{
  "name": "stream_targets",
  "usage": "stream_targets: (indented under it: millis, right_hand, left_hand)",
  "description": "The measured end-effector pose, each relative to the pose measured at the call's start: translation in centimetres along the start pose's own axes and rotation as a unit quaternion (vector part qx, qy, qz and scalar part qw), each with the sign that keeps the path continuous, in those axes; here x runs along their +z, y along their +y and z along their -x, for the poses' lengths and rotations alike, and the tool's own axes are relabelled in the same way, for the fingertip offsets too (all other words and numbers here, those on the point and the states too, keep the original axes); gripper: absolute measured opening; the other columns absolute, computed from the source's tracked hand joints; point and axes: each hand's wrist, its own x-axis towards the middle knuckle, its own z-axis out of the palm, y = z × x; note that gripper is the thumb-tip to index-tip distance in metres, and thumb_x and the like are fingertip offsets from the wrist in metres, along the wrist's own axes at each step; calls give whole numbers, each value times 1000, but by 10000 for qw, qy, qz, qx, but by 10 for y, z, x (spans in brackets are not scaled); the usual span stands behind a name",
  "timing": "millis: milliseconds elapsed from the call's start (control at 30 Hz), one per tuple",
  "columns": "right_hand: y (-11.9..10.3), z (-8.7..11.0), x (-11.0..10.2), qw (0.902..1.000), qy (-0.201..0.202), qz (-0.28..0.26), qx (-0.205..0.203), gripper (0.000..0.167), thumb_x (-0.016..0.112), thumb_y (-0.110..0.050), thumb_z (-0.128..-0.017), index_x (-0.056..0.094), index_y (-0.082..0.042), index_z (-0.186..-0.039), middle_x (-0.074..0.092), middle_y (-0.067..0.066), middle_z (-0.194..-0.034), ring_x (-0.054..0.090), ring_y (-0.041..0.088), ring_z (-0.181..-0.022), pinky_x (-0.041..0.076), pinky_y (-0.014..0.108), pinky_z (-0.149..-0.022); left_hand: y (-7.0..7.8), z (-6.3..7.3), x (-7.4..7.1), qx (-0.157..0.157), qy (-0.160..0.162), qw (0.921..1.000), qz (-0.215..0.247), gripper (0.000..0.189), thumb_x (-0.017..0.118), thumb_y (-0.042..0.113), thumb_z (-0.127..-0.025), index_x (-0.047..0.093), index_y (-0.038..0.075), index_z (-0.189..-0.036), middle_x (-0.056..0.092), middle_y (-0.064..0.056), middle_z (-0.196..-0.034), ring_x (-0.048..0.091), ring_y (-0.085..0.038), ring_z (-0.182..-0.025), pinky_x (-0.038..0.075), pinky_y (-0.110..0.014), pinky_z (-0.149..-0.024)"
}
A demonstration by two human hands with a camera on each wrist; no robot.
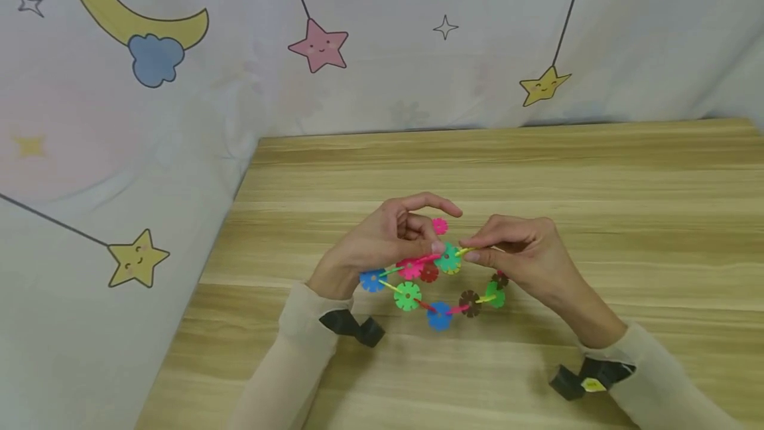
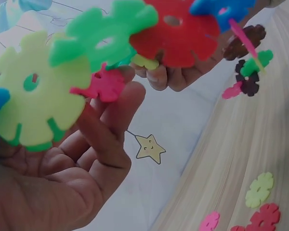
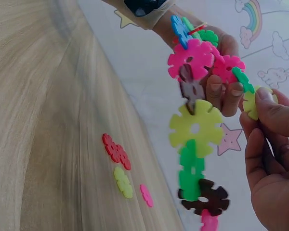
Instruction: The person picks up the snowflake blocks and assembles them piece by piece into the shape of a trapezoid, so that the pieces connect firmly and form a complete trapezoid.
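A chain of notched plastic snowflake discs (image 1: 439,316) in blue, pink, green, yellow, red and brown hangs in a loop below both hands. My left hand (image 1: 373,241) holds its upper run, thumb on a green disc (image 1: 449,257) and index finger raised away. Between the thumb and fingers of my right hand (image 1: 522,251) is a yellow disc (image 3: 250,103), pinched edge-on right at the green one. From the right wrist view, a larger yellow disc (image 3: 195,129) and a dark brown disc (image 3: 205,198) dangle toward the chain's lower end.
Loose discs lie on the wooden table (image 1: 334,171) beyond the chain: a pink disc (image 1: 440,225), a yellow disc (image 3: 123,183) and red discs (image 3: 116,152). Behind the table hangs a pale cloth (image 1: 382,91) printed with stars and a moon. Black wrist cameras sit on both cuffs.
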Motion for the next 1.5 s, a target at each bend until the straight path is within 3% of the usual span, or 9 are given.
stream_targets:
  millis: [200, 400, 500, 733, 867, 1133, 1333, 1400, 1500]
  right_hand:
    - [4, 1, 5, 9996, 222, -52, -151, 16, 87, 5, -85, 86, -3, -98, 81, -2, -86, 58, 7, -67, 43, 25, -51]
    - [2, 1, 3, 9994, 301, 142, 14, 23, 84, 13, -82, 87, -3, -98, 80, -3, -84, 56, 8, -65, 42, 24, -51]
    - [-2, 1, -1, 9984, 290, 477, 129, 20, 84, 11, -84, 86, -2, -99, 80, -4, -85, 56, 7, -63, 44, 24, -51]
    - [-12, -1, -9, 9835, 235, 1668, 665, 19, 83, -2, -92, 83, -5, -110, 82, -14, -101, 76, 8, -83, 62, 23, -71]
    - [-9, -1, -10, 9791, 237, 1895, 692, 13, 82, -2, -93, 84, -9, -103, 80, -15, -95, 70, 12, -72, 58, 25, -61]
    - [-3, -1, -9, 9759, 291, 2105, 484, 15, 84, 1, -89, 84, -13, -95, 79, -11, -88, 65, 10, -68, 54, 23, -59]
    - [-1, 0, -5, 9791, 202, 2020, 134, 13, 86, 1, -87, 84, -11, -90, 81, -7, -88, 69, 8, -73, 58, 22, -66]
    - [0, 0, -2, 9809, 158, 1939, 13, 14, 86, 2, -87, 85, -11, -90, 81, -3, -88, 68, 7, -73, 58, 21, -66]
    - [1, 2, 2, 9828, 109, 1844, -58, 17, 86, 3, -86, 85, -13, -90, 81, 1, -87, 67, 8, -73, 57, 21, -67]
  left_hand:
    - [1, 1, 3, 155, 152, 9997, 132, 48, 66, -10, -96, 53, -2, -141, 64, 5, -70, 43, -12, -55, 39, -20, -58]
    - [0, -1, 6, 172, 214, 9995, 175, 45, 66, -9, -97, 53, -2, -139, 62, 4, -70, 40, -12, -54, 37, -21, -57]
    - [0, -2, 7, 131, 253, 9993, 230, 43, 66, -7, -98, 55, 0, -139, 61, 4, -70, 39, -11, -54, 38, -21, -59]
    - [1, -1, 6, -144, 487, 9983, 268, 41, 64, -8, -98, 58, 4, -138, 65, 6, -75, 40, -10, -56, 43, -21, -65]
    - [3, 1, 4, -486, 579, 9969, 225, 41, 64, -5, -100, 61, 8, -138, 65, 5, -77, 44, -10, -61, 41, -22, -63]
    - [10, 5, 1, -1020, 226, 9937, -410, 41, 67, 12, -106, 61, 23, -145, 73, -10, -95, 63, -19, -87, 49, -28, -73]
    - [10, 3, 5, -949, -118, 9936, -603, 44, 65, 12, -108, 57, 22, -150, 69, -8, -92, 53, -18, -78, 40, -28, -66]
    - [7, 1, 6, -931, -187, 9940, -543, 44, 64, 10, -108, 56, 20, -150, 73, -9, -96, 57, -17, -81, 44, -26, -68]
    - [4, -1, 7, -936, -260, 9942, -464, 45, 63, 9, -108, 55, 18, -151, 79, -15, -109, 71, -21, -96, 54, -27, -80]
